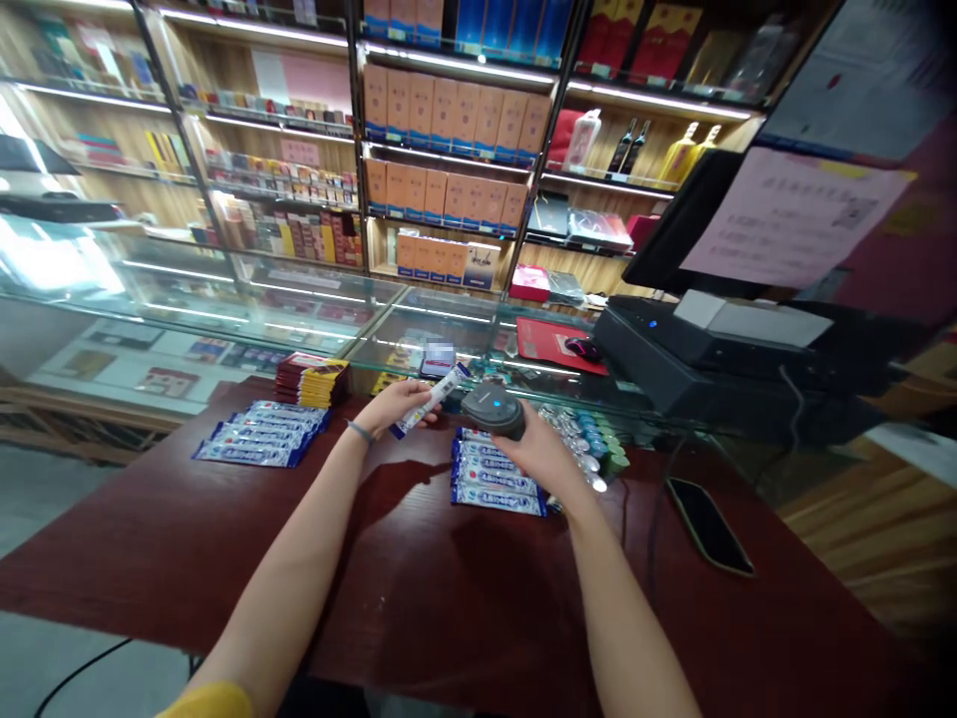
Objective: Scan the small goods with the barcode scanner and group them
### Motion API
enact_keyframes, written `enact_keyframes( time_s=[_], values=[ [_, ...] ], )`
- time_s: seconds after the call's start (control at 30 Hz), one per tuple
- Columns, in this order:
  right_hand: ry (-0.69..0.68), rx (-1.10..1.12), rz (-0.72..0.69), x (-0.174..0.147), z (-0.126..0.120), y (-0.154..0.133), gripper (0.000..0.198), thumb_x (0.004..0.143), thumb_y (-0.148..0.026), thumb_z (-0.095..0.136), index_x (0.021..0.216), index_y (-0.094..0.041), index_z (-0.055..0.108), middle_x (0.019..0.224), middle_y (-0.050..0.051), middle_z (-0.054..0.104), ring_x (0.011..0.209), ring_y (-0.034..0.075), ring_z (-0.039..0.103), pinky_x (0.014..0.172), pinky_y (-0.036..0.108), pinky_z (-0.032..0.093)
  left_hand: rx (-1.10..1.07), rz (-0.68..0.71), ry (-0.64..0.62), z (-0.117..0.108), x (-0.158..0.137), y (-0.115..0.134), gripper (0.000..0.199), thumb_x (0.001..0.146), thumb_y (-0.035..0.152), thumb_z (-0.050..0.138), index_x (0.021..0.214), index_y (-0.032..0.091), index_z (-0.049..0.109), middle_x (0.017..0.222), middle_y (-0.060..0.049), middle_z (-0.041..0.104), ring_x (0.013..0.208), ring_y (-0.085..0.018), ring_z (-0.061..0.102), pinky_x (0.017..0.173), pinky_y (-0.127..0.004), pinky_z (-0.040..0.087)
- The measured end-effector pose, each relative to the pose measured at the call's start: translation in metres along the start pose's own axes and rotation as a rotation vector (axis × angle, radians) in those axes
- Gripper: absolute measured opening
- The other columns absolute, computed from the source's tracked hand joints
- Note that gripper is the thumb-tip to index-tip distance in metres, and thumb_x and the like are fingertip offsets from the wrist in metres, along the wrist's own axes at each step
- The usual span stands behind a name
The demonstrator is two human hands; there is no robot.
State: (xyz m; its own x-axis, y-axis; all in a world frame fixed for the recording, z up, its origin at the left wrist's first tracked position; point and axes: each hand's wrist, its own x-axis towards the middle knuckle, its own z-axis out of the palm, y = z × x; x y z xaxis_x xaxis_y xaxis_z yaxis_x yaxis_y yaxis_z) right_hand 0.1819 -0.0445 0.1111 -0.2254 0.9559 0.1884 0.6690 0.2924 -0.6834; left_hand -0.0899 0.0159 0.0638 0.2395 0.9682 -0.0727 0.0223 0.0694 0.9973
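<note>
Between the fingers of my left hand (400, 404) is a slim white-and-blue snack packet (438, 397), tilted up to the right. My right hand (542, 454) is wrapped round a black barcode scanner (491, 407), whose blue light shows on top. The scanner head is close to the packet's right end. Below the scanner lies an overlapping row of similar blue-and-white packets (497, 479), partly covered by my right hand. Another fanned row of these packets (261, 434) rests on the left of the table.
Stacked red and yellow packs (312, 381) sit behind the left row. Silver, blue and green round-ended items (590, 439) lie beside my right hand. A phone (709, 524) rests at the right of the dark red table (419, 598). A glass counter (299, 309) and a monitor (688, 219) stand beyond.
</note>
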Motion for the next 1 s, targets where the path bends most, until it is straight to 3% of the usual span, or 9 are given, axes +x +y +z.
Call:
enact_keyframes(
  time_s=[0.13,0.27,0.4,0.53,0.77,0.9,1.0],
  values=[
    [0.018,-0.065,0.009,0.001,0.006,-0.004,0.046,0.075,-0.031,0.071,0.121,-0.025,0.066,0.099,0.006,0.076,0.092,0.029,0.071,0.073,0.034,0.052,0.042,0.009,0.015,-0.001,0.0,0.002,0.045,0.079,0.046,0.076,0.107,0.012,0.067,0.098,-0.013,0.076,0.077,-0.021,0.074,0.064,-0.028,0.059],
    [0.035,-0.029,0.003,0.001,0.009,-0.007,0.055,0.076,-0.03,0.07,0.129,-0.027,0.06,0.102,0.005,0.076,0.092,0.028,0.072,0.073,0.033,0.052,-0.01,0.049,0.071,-0.003,0.001,0.0,0.047,0.079,0.05,0.075,0.107,0.013,0.065,0.1,-0.012,0.075,0.074,-0.019,0.073,0.061,-0.027,0.057],
    [0.019,0.05,-0.054,0.001,0.023,-0.01,0.051,0.074,-0.029,0.071,0.124,-0.026,0.059,0.101,0.005,0.076,0.097,0.027,0.071,0.078,0.033,0.053,0.125,0.179,0.169,-0.02,-0.01,0.0,0.048,0.079,0.056,0.072,0.102,0.015,0.065,0.094,-0.009,0.074,0.076,-0.018,0.071,0.067,-0.029,0.056],
    [-0.006,0.113,-0.12,-0.001,0.047,-0.018,0.045,0.074,-0.029,0.069,0.117,-0.026,0.058,0.101,0.006,0.075,0.102,0.028,0.07,0.084,0.035,0.052,0.469,0.349,0.292,-0.066,-0.042,0.0,0.043,0.082,0.054,0.069,0.1,0.015,0.07,0.09,-0.007,0.074,0.084,-0.019,0.068,0.078,-0.031,0.055],
    [-0.097,0.1,-0.09,-0.009,0.086,-0.043,0.04,0.074,-0.032,0.066,0.112,-0.026,0.055,0.095,0.006,0.075,0.098,0.031,0.071,0.08,0.035,0.05,1.029,0.426,0.421,-0.175,-0.123,-0.03,0.041,0.089,0.043,0.062,0.123,0.021,0.066,0.118,-0.009,0.07,0.108,-0.024,0.065,0.097,-0.038,0.051],
    [-0.158,0.026,-0.073,-0.014,0.106,-0.05,0.041,0.075,-0.034,0.066,0.113,-0.026,0.053,0.097,0.007,0.075,0.101,0.034,0.07,0.077,0.034,0.048,1.265,0.422,0.283,-0.221,-0.158,-0.047,0.036,0.097,0.037,0.051,0.127,0.024,0.065,0.119,-0.01,0.067,0.107,-0.022,0.064,0.096,-0.035,0.05],
    [-0.169,-0.033,-0.091,-0.018,0.119,-0.052,0.043,0.076,-0.033,0.067,0.116,-0.026,0.053,0.093,0.006,0.075,0.095,0.033,0.072,0.071,0.032,0.046,1.384,0.417,0.186,-0.239,-0.174,-0.052,0.031,0.099,0.032,0.05,0.123,0.024,0.068,0.117,-0.01,0.068,0.108,-0.022,0.063,0.097,-0.036,0.049]
  ],
)
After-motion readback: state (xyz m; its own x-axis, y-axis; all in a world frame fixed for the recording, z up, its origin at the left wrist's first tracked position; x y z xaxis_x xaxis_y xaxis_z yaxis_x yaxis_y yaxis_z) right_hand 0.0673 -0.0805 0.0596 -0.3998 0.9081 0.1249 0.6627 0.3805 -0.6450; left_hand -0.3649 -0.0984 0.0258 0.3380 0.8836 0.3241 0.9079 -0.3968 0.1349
